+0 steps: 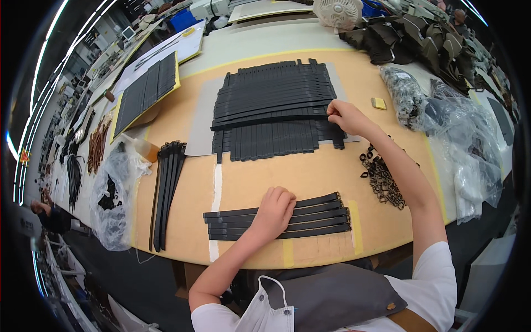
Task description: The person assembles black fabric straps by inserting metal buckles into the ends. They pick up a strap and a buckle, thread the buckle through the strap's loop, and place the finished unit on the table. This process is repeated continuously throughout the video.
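Left hand (pixel 275 209) lay knuckles-down, fingers curled, pressing on a small row of black straps (pixel 315 217) near the table's front edge; not gripping any one strap. Right hand (pixel 344 116) reached out to the large stack of black straps (pixel 274 99) on a grey sheet (pixel 200 119), fingertips pinched on a strap end at the stack's right edge. Pile of dark metal buckles (pixel 383 177) sat just beside the right forearm. Yellow block (pixel 379 103) and clear bags of hardware (pixel 406 94) lay further right. A loose bundle of straps (pixel 166 188) lay to the left, well apart.
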`<state>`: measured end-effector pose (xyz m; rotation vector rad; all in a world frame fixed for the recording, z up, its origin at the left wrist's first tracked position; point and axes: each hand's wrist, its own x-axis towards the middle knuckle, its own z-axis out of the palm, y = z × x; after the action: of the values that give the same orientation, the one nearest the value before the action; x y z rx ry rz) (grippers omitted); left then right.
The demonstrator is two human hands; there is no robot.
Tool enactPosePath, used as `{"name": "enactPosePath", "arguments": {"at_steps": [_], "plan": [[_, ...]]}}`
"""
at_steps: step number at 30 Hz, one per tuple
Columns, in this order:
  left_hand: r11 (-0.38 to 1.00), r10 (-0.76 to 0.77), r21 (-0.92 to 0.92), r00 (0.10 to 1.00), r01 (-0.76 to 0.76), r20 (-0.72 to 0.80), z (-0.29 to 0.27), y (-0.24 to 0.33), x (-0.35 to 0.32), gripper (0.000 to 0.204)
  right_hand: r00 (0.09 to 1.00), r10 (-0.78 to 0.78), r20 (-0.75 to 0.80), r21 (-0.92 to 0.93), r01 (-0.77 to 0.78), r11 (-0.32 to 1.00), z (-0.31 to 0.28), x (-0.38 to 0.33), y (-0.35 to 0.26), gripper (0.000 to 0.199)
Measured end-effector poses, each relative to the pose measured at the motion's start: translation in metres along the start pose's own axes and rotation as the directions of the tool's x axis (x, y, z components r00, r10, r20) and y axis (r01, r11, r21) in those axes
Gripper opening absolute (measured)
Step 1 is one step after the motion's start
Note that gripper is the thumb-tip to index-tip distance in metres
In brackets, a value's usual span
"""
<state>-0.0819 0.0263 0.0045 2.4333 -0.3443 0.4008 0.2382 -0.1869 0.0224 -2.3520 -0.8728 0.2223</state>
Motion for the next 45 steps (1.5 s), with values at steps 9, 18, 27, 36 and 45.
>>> {"name": "enactPosePath", "arguments": {"at_steps": [9, 18, 27, 36, 45], "plan": [[0.894, 0.150, 0.448, 0.923, 0.026, -0.354, -0.034, -0.072, 0.094, 0.046, 0.935, -0.183, 0.304, 0.698, -0.087, 0.711, -0.031, -0.094, -0.096, 0.020], [0.898, 0.011, 0.440, 0.999, -0.024, 0.031, -0.060, -0.066, 0.049, 0.035, 0.945, 0.154, 0.289, 0.725, -0.321, 0.610, 0.003, -0.147, -0.043, 0.020], [0.981, -0.010, -0.186, 0.973, 0.054, 0.230, 0.010, 0.003, 0.078, 0.029, 0.956, 0.092, 0.278, 0.825, -0.287, 0.487, 0.052, -0.149, -0.071, 0.021], [0.952, -0.016, -0.301, 0.988, 0.063, 0.156, 0.014, 0.003, 0.086, 0.025, 0.996, 0.019, -0.082, -0.229, -0.037, 0.973, -0.013, -0.153, 0.001, 0.021], [0.917, -0.012, -0.397, 0.998, 0.037, 0.065, 0.015, 0.001, 0.085, 0.027, 0.989, 0.148, -0.004, 0.466, -0.129, 0.876, 0.009, -0.149, -0.024, 0.019]]}}
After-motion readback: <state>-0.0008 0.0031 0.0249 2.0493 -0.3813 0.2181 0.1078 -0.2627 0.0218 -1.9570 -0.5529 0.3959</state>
